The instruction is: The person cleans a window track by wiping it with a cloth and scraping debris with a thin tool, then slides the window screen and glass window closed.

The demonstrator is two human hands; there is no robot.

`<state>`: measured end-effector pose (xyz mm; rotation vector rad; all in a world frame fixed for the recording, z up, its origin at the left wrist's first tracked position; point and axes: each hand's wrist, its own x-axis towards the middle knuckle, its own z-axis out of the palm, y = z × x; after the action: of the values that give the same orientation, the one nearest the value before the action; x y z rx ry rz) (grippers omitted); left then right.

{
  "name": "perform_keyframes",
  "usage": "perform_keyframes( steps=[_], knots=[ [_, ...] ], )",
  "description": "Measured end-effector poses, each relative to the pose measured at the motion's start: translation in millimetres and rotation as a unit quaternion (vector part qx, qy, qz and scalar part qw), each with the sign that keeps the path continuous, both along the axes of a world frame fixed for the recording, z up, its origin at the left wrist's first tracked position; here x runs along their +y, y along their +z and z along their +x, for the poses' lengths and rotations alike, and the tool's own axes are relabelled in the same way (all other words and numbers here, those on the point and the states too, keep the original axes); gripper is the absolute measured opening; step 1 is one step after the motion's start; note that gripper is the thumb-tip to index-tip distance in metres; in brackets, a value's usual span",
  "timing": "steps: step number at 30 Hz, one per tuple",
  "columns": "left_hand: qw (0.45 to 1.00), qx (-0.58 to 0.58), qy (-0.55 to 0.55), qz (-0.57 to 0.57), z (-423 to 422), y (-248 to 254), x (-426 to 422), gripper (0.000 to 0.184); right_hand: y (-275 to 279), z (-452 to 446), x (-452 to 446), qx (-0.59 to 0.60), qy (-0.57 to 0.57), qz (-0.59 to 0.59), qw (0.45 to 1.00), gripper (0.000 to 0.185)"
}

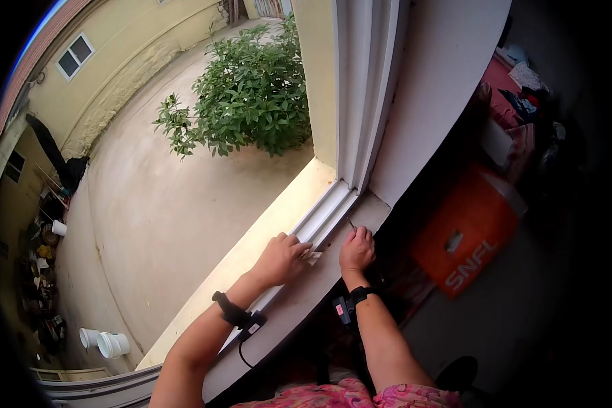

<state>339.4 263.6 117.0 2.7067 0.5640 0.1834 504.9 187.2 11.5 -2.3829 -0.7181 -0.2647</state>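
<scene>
My left hand (282,258) rests on the white window track (323,216), fingers bent. Under its fingertips is a small white piece (313,258), perhaps paper or cloth; its kind is unclear. Over the inner window sill (304,294), my right hand (358,250) is closed in a pinch. A thin dark tip (351,223) sticks out from its fingers, pointing toward the corner of the frame; the rest of it is hidden in the hand. Both wrists wear black straps with small devices.
The white window frame (367,88) rises at the far end of the track. Outside are a leafy bush (251,95), a concrete yard (149,224) and white buckets (113,345). Inside, to the right, stands an orange box (466,228) near a pile of cloth items.
</scene>
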Motion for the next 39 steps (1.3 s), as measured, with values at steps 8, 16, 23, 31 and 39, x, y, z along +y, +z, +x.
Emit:
perform_keyframes(
  steps=[8,16,23,31,39],
  knots=[
    [0.991,-0.078,0.106,-0.024,5.8,-15.6,8.2,0.006,2.7,-2.5,-0.2,0.017,-0.002,-0.003,1.000,0.012],
    [0.983,-0.125,0.125,0.053,40.6,-26.0,13.0,0.001,4.1,-1.7,0.0,0.017,0.003,-0.001,1.000,0.014],
    [0.983,-0.127,0.131,0.024,56.3,-33.0,20.5,0.006,6.0,-3.1,-0.2,0.014,0.001,-0.006,1.000,0.013],
    [0.984,-0.147,0.085,0.052,77.6,-43.5,28.3,0.008,4.6,-2.9,-0.6,0.022,0.005,0.003,1.000,0.012],
    [0.995,-0.031,0.002,0.095,79.1,-32.3,25.2,0.023,3.6,-1.6,-1.3,0.005,0.017,0.027,0.999,0.012]
  ],
)
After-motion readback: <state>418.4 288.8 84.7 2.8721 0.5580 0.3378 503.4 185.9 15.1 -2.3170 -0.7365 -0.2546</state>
